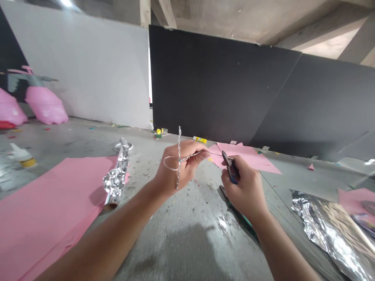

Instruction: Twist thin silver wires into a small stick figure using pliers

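A twisted silvery wire figure (pixel 179 142), with a round loop at one end and a crossing piece, is pinched between the thumb and fingers of my left hand (pixel 172 169). Its stem points right and runs out into a thin single wire. My right hand (pixel 246 185) is closed around dark pliers (pixel 230 166) with some blue on the handle. The jaws are at the thin wire end; whether they bite on it is hard to make out. Under my right forearm lies a tool with green handles (pixel 241 216), partly hidden.
Left are pink paper sheets (pixel 52 195), a foil roll (pixel 120 160) with a crumpled foil lump (pixel 113 183), and a glue bottle (pixel 27 157). A foil sheet (pixel 325 226) lies right. Pink paper (pixel 258 158) and a yellow tube (pixel 200 139) lie near the black panel (pixel 211 86).
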Tool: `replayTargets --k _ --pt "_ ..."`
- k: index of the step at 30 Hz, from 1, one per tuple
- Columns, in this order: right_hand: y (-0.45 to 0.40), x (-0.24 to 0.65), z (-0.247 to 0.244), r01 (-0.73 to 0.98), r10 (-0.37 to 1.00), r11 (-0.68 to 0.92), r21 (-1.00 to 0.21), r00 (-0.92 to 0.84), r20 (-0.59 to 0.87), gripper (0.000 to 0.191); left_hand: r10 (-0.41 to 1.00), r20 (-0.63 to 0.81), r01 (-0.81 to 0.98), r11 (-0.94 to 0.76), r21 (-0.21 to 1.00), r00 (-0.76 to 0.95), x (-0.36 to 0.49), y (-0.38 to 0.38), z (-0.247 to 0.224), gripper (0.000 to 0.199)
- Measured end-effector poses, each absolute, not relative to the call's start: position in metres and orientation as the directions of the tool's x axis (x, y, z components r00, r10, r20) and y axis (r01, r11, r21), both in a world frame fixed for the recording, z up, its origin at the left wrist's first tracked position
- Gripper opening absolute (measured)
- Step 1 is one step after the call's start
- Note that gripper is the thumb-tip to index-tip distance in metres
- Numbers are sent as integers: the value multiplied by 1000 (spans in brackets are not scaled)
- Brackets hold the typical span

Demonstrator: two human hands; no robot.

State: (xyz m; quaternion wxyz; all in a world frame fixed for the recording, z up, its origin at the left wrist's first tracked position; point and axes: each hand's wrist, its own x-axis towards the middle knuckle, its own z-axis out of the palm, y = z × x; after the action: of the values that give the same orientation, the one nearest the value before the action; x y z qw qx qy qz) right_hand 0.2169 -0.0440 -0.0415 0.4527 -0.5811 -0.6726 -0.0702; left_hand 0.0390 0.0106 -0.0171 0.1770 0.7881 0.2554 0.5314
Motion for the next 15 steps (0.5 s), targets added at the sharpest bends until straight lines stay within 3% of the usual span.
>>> replayTargets --k 4,8,12,15 --pt "-46 208 -41 749 810 302 -590 126 574 15 467 843 294 -873 390 266 36 14 -22 14" --pt "-48 204 -39 555 929 260 -791 81 362 15 396 855 386 -885 258 335 27 22 -30 17" --pt "-51 206 -38 309 987 149 -939 10 160 13 319 856 389 -908 154 407 18 30 -34 26" --pt "-53 207 -35 129 998 15 -992 -61 7 12 289 864 432 -897 94 412 16 30 -29 21"
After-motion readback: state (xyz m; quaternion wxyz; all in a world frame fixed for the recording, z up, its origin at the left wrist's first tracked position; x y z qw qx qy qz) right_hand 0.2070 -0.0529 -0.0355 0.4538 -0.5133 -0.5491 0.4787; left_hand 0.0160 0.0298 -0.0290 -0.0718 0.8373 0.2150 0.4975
